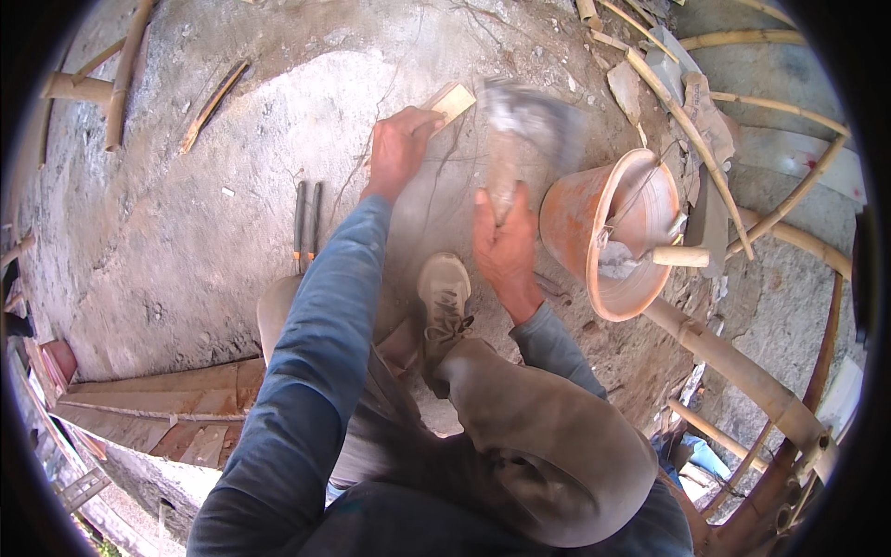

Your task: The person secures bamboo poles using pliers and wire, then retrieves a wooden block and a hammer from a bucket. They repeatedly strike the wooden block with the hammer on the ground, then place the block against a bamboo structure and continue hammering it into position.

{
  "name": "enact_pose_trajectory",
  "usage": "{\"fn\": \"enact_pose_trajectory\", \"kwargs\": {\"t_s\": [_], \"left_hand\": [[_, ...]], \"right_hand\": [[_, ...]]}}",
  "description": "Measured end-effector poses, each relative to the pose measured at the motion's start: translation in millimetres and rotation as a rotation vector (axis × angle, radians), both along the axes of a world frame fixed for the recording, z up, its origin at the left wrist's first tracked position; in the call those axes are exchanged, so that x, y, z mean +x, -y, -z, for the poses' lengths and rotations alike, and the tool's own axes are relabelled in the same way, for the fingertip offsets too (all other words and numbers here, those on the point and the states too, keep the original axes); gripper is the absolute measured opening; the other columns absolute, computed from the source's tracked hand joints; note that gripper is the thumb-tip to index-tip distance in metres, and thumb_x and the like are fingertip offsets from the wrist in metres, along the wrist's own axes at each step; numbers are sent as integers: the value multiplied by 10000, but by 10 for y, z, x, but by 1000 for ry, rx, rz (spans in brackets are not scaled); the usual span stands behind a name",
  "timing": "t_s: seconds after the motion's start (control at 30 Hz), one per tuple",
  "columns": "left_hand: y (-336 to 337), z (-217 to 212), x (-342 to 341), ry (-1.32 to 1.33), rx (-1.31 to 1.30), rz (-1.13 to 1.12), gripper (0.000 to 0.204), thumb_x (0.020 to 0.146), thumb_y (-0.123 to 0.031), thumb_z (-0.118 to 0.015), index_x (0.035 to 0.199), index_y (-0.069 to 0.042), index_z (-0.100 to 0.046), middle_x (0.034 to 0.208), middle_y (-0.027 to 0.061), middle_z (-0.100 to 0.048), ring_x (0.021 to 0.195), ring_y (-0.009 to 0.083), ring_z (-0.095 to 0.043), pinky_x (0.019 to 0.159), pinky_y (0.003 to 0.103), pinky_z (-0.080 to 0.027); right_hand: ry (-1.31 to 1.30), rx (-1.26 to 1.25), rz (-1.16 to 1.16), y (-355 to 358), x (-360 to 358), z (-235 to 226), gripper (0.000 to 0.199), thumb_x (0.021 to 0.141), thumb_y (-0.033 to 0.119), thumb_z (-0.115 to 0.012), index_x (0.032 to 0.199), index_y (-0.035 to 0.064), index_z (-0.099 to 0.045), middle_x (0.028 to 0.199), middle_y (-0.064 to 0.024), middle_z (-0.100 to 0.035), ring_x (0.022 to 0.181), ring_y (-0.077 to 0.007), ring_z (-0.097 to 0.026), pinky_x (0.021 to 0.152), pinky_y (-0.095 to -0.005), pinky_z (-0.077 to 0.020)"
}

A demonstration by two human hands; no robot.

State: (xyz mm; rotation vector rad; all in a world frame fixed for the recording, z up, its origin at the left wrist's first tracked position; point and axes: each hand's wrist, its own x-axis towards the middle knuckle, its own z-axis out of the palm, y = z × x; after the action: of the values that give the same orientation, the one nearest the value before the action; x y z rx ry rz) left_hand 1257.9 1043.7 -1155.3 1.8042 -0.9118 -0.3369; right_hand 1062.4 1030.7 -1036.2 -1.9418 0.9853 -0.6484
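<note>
My left hand (399,153) is closed around one end of a short piece of pale wood (455,102), holding it against the rough concrete surface. My right hand (509,243) grips the wooden handle of a hatchet-like tool (536,121). Its broad grey head is smeared by motion, so the exact kind is hard to make out; it is just right of the wood. Beside my right hand a tilted orange-brown bucket (568,218) holds some grey mortar (615,260) and a trowel with a wooden handle (680,256).
Black-and-orange handles (306,223) of a hand tool lie left of my left forearm. A split stick (213,107) lies farther left. Bamboo poles (733,357) cross on the right, near a crumpled brown paper bag (707,121). Wooden boards (176,408) line the lower left edge.
</note>
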Motion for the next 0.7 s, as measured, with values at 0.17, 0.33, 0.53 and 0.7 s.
{"fn": "enact_pose_trajectory", "kwargs": {"t_s": [0.17, 0.33, 0.53, 0.7], "left_hand": [[41, 31, 11, 13, -6, 14, 128, 958, -69, -802, 1070, -20, -839, 1014, 127, -821, 899, 258, -797, 813, 375, -609], [40, -16, -44, 69, -42, 19, 115, 951, -43, -793, 1058, -28, -833, 1025, 137, -815, 906, 296, -797, 805, 384, -615], [23, 115, -73, 142, -66, 51, 145, 993, -67, -723, 1108, -51, -808, 1095, 139, -792, 960, 352, -771, 851, 432, -619], [45, 61, -154, 195, -23, 13, 173, 1006, -49, -704, 1147, -53, -804, 1106, 150, -782, 960, 362, -765, 821, 446, -620]], "right_hand": [[-343, 3, -114, 200, 41, -144, 302, 1084, 236, -661, 1126, -50, -575, 682, -250, -653, 622, -462, -700, 566, -514, -505], [-216, -32, -50, 96, -46, 39, 326, 1087, 262, -653, 1112, -53, -573, 673, -274, -642, 623, -473, -697, 570, -541, -501], [-355, 69, -43, 107, -67, -30, 309, 1087, 244, -654, 1096, -52, -569, 693, -287, -649, 632, -487, -696, 567, -542, -499], [-205, 2, -38, 61, -4, -103, 307, 1085, 246, -660, 1071, -44, -563, 684, -302, -637, 633, -494, -695, 550, -527, -496]]}}
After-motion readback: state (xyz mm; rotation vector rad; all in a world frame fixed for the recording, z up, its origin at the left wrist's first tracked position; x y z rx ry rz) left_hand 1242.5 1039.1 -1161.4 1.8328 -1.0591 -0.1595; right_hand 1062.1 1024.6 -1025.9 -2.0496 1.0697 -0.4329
